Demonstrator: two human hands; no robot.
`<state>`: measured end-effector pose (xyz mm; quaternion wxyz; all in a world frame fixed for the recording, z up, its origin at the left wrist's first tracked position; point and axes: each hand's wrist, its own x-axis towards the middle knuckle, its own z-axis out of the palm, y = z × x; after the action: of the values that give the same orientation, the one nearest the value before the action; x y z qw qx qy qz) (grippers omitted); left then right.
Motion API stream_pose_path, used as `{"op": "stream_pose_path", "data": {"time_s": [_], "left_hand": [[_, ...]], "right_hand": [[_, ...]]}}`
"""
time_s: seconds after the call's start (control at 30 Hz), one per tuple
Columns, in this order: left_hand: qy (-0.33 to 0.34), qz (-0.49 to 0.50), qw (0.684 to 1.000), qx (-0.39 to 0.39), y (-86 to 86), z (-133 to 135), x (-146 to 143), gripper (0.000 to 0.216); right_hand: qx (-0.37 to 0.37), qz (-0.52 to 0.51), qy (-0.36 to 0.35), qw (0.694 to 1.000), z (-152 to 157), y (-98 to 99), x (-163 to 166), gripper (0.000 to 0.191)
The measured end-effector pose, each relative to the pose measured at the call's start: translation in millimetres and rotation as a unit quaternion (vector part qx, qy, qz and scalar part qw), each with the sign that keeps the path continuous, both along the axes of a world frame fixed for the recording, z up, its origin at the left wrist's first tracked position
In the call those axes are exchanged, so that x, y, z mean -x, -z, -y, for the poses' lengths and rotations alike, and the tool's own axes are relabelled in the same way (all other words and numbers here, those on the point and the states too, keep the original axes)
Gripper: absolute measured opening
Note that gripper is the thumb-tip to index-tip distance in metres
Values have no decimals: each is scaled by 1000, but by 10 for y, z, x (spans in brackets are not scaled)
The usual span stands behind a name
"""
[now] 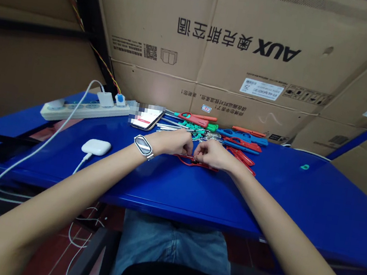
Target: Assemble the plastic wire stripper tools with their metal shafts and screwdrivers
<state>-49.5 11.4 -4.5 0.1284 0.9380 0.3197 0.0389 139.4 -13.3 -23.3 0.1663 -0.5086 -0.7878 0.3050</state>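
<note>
A red plastic casing (188,161), shaped like the shell of a long-nosed lighter, lies on the blue table under my fingers. My left hand (180,143) is closed in a pinch at its left part; what the fingertips hold is hidden. Close beside it, my right hand (213,154) is also closed, thumb and fingers pinched over the casing's middle. The small part between them is too small to name. Just beyond my hands lies a pile of similar pieces: a red handle (195,120), a blue handle (239,135), green small parts (199,133) and metal tubes (167,127).
A phone (148,119) lies left of the pile. Farther left are a white power strip (86,109) and a white earbud case (96,147) with a cable. A green ring (304,167) rests on the right. A large cardboard sheet (219,45) stands behind the table.
</note>
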Motion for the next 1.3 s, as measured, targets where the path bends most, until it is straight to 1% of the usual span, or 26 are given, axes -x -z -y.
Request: {"op": "stream_pose_path", "data": {"time_s": [0.17,0.37,0.57,0.67,0.73,0.87,0.97,1.03,1.13,1.3], "left_hand": [[-6,-16,1000,-10,-22,14,-9,32],[10,14,1000,13,32,-45,106,23],[8,26,1000,-5,90,-66,146,19],[17,51,999,-2,94,-39,205,16],[13,81,997,7,79,-1,279,16],[-20,131,990,51,58,72,440,24],[-41,124,986,103,92,79,514,22],[-58,120,983,125,132,67,542,20],[-70,128,980,137,178,57,568,21],[-61,131,982,123,195,74,579,20]], "right_hand": [[5,3,0,1000,10,-14,3,22],[14,4,9,1000,14,-20,20,21],[4,10,11,1000,11,-9,12,19],[9,10,12,1000,17,2,5,20],[12,14,16,1000,27,-2,7,21],[3,23,17,1000,50,-28,21,22],[-3,22,10,1000,57,-39,23,21],[-2,19,10,1000,62,-42,23,20],[-1,20,14,1000,76,-55,29,19],[7,22,20,1000,95,-75,43,18]]}}
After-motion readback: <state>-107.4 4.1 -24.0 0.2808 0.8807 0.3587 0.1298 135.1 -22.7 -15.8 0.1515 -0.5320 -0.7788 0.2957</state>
